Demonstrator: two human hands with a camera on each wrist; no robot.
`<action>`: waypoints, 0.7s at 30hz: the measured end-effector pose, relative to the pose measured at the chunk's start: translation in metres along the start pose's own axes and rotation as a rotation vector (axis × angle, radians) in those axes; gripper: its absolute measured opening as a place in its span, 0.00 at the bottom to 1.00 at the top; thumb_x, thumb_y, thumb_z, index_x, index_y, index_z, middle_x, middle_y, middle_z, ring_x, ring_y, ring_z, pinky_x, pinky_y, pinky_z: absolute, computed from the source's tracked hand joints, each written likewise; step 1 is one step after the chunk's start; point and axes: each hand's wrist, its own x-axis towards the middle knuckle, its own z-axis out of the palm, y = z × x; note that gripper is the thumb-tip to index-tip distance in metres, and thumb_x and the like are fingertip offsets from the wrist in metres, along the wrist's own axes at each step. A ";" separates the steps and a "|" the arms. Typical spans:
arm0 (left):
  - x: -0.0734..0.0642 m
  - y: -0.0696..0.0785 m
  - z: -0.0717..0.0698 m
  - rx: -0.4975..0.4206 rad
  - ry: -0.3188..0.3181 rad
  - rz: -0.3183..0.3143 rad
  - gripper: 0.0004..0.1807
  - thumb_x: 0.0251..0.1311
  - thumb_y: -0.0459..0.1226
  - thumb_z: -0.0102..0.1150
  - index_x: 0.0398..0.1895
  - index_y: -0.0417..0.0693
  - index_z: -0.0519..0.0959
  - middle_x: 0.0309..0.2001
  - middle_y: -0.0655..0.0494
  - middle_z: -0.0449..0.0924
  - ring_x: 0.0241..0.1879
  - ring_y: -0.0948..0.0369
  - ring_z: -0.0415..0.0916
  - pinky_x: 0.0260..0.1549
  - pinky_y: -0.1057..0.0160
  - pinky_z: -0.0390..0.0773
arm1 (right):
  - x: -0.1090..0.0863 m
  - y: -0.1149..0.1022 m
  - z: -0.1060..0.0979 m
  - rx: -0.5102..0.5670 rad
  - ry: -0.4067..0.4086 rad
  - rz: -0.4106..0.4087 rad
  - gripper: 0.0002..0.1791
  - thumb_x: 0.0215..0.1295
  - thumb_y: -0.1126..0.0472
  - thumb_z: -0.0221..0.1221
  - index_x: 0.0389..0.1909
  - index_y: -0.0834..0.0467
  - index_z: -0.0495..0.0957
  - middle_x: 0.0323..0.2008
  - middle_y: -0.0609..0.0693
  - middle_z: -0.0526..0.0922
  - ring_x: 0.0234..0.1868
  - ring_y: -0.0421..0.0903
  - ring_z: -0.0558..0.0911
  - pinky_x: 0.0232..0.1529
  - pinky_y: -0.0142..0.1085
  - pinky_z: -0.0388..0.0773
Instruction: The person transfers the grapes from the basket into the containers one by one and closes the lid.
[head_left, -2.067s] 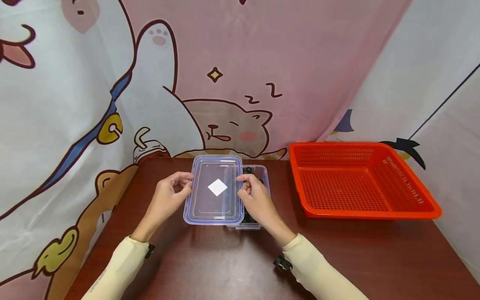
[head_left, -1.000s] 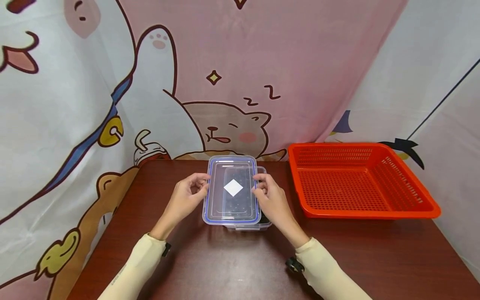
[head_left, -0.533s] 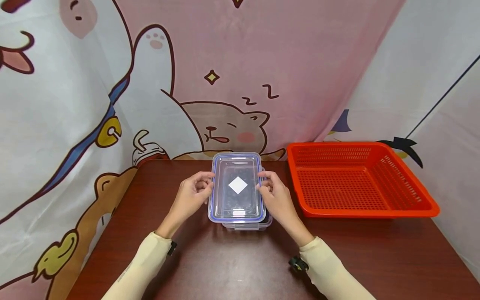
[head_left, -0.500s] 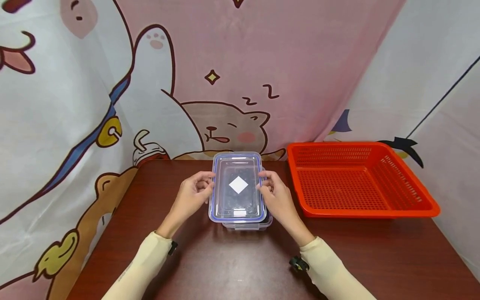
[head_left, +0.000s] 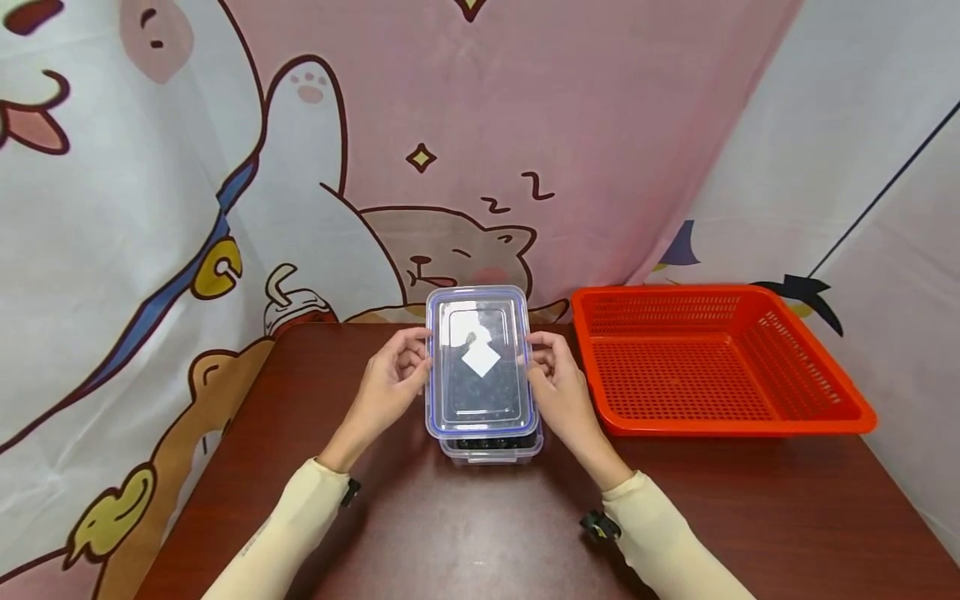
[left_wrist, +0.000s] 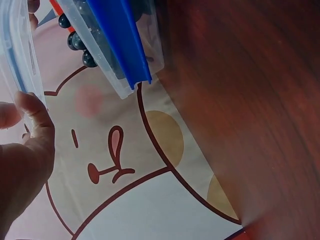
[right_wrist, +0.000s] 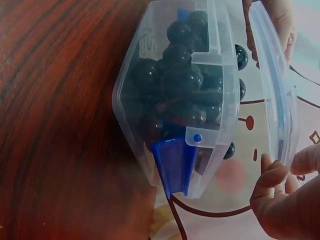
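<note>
A clear plastic lid (head_left: 480, 392) with a blue seal and a white diamond label is held above a clear storage box (head_left: 492, 456). My left hand (head_left: 392, 375) pinches the lid's left edge, and my right hand (head_left: 558, 383) pinches its right edge. In the right wrist view the box (right_wrist: 220, 115) holds several dark glossy balls (right_wrist: 180, 75), some rising above the rim. A gap separates the lid (right_wrist: 275, 85) from the box there. A blue clip (right_wrist: 175, 165) hangs at the box's end. The left wrist view shows another blue piece (left_wrist: 120, 40) along the box.
To the right stands a red-orange perforated plastic basket (head_left: 607, 421) on the dark brown wooden table (head_left: 480, 533). Behind the table hangs a cartoon-printed cloth (head_left: 600, 125). Each wrist carries a small black device, such as the right one (head_left: 600, 525).
Both hands have carried the lid rightward until it is over the box, then slightly farther back. Dark balls now show below the lid's front edge. The basket has stayed in place.
</note>
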 end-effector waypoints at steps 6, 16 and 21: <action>0.005 0.006 0.004 0.009 0.038 0.044 0.36 0.68 0.17 0.62 0.79 0.34 0.65 0.42 0.36 0.80 0.32 0.58 0.79 0.27 0.68 0.80 | 0.003 -0.003 -0.004 0.044 0.024 -0.013 0.21 0.78 0.69 0.56 0.69 0.65 0.73 0.49 0.60 0.90 0.44 0.55 0.86 0.43 0.28 0.77; 0.008 0.022 0.004 0.038 0.086 0.061 0.16 0.72 0.21 0.64 0.61 0.30 0.85 0.39 0.42 0.79 0.32 0.54 0.80 0.31 0.64 0.84 | 0.002 -0.006 -0.005 -0.066 0.160 -0.123 0.14 0.79 0.66 0.63 0.60 0.65 0.87 0.47 0.58 0.82 0.49 0.52 0.79 0.51 0.43 0.73; 0.008 0.026 0.002 -0.005 0.076 0.079 0.12 0.72 0.22 0.65 0.55 0.30 0.87 0.40 0.42 0.80 0.29 0.52 0.80 0.30 0.64 0.83 | 0.001 -0.003 -0.006 -0.031 0.205 -0.157 0.14 0.79 0.66 0.65 0.60 0.63 0.89 0.43 0.57 0.82 0.43 0.49 0.76 0.44 0.35 0.71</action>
